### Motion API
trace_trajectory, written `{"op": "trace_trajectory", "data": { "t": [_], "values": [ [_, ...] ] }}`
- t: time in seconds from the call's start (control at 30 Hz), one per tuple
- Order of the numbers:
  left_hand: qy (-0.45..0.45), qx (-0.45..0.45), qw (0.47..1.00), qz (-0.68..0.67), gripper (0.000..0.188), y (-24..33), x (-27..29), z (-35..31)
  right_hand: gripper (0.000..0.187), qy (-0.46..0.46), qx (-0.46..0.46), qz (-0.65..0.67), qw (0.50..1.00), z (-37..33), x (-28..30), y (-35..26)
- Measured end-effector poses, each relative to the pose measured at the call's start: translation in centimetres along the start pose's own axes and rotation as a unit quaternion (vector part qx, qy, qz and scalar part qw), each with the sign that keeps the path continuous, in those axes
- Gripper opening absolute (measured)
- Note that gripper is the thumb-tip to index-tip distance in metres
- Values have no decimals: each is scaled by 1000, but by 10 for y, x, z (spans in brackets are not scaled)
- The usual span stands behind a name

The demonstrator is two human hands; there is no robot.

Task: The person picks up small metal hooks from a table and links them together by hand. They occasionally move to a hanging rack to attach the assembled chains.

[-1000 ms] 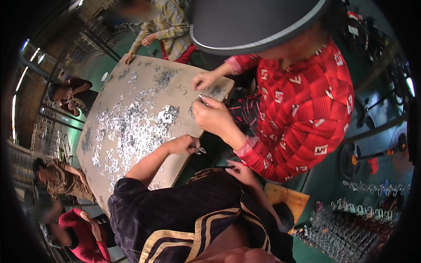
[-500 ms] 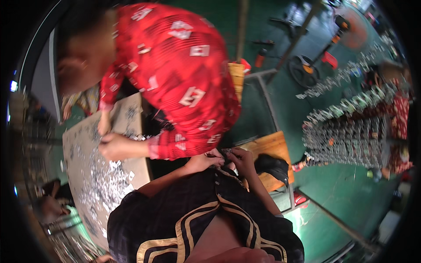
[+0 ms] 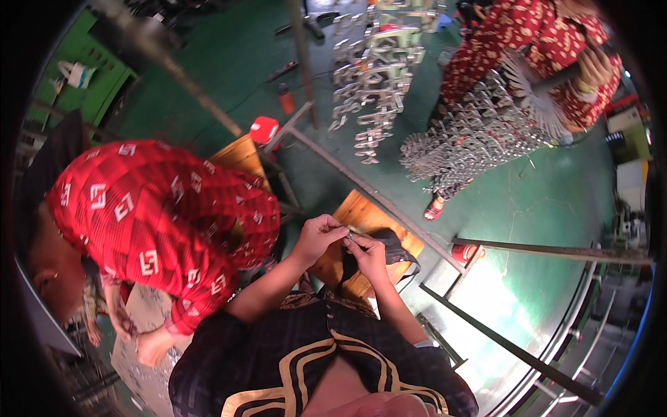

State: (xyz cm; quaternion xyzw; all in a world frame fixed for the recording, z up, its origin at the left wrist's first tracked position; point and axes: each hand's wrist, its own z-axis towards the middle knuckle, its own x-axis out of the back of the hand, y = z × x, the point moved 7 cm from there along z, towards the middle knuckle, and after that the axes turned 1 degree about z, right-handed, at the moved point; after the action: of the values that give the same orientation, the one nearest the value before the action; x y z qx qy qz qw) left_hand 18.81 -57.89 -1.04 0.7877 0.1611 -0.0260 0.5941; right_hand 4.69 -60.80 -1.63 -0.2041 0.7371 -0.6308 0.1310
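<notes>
Left hand: curled into a fingertip pinch on metal piece
Right hand: likewise pinched, on same piece
Piece: between both hands, over stool; too small to make out shape
Bag: black, on stool, near right hand
Table: far left, beside co-worker in red

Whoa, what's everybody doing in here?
The person wearing the camera has both hands together, the left hand and right hand pinching what looks like a small metal piece. Beyond them is a wooden seat with a black bag on it. On the left, a co-worker in a red patterned shirt leans over a table, hands at its surface. At upper right, somebody in red flowered clothes is beside lots of shiny metal pieces.
</notes>
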Motion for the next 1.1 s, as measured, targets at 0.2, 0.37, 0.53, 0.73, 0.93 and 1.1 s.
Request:
{"op": "trace_trajectory", "data": {
  "t": [0.2,0.37,0.53,0.73,0.93,1.1],
  "values": [
    [-110,-92,984,109,7,-32,-42,84,20,79,17,-78,994,35,63,32],
    [-111,-96,978,146,15,-68,-65,173,31,167,-108,-40,979,79,140,117],
    [-182,-150,936,262,18,-121,-83,258,47,160,-231,154,947,131,162,202],
    [-243,-137,911,304,16,-181,-72,339,69,117,-246,333,903,194,144,246],
    [-175,-116,917,338,13,-192,-81,381,77,160,-217,382,884,222,149,264],
    [-119,-123,908,383,13,-195,-84,400,79,151,-191,389,889,242,151,263]
  ]
}}
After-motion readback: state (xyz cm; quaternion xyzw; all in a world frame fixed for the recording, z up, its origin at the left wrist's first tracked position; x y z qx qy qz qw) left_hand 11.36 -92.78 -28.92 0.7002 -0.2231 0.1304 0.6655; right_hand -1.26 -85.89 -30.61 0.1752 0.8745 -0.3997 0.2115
